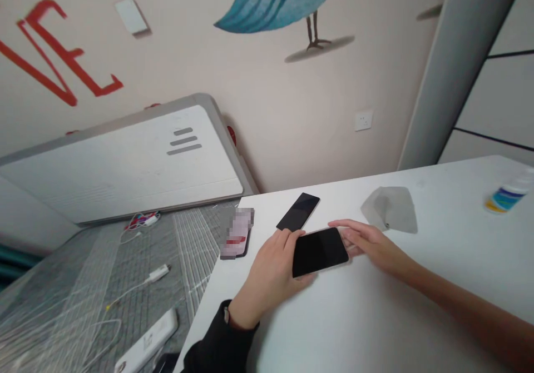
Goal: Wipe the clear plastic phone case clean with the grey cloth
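Head view: the left hand (269, 278) is closed around the near end of a black phone (320, 252), which sits tilted over a white desk (375, 317), though whether it touches the desk I cannot tell. The right hand (371, 245) lies open, its fingers stretched out with their tips at the phone's far edge. The phone should handle as a light, stiff slab, with slick glass that may smudge or slip, so its side edges look like the safest hold. Just beyond the phone lies a second black phone (298, 212), and past the right hand, a grey cloth (390, 209). A small bottle (509, 195) stands farther right of the phone, and a pixelated object (237, 231) lies left of it, at the desk's edge.
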Motion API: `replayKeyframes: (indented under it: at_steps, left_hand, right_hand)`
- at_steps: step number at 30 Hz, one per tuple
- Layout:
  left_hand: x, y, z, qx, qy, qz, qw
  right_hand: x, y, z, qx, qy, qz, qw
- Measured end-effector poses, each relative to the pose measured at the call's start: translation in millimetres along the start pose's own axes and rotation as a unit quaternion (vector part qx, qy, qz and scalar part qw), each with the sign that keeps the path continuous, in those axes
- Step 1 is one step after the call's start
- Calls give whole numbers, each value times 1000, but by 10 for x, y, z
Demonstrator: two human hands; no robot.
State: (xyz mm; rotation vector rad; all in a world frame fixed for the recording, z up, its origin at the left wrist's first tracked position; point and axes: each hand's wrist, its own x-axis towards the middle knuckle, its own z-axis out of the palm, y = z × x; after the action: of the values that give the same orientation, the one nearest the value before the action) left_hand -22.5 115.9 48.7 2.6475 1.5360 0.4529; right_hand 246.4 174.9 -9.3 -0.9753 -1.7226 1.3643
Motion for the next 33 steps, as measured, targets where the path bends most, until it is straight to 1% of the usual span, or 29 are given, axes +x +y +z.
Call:
replayKeyframes:
  at_steps: [3,8,13,16,20,25,28,33]
  left_hand:
    - [-59,-83,-43,9,14,11,1000]
    - [-149,-138,-75,18,5,55,998]
    - [-127,-208,-62,56,26,111,992]
    - [-90,-211,-78,62,20,133,989]
    - [-69,-122,-93,107,4,164,981]
    - [-70,-46,-49,145,-18,169,975]
    - [-84,-63,-41,152,-11,180,972]
    - [-91,-120,-36,144,0,199,969]
  right_hand:
    - [9,-10,50,44,-53,26,997]
    - [-75,-83,-17,110,-130,42,984]
    - [-80,-110,-74,121,-180,36,976]
    - [-96,-147,-133,98,-194,26,976]
    - [-178,-200,-178,57,-201,15,978]
    - [-244,-206,-162,-6,-196,10,981]
    - [-250,-232,-142,-35,-191,-7,981]
    - [-256,-305,-118,-38,-211,-13,977]
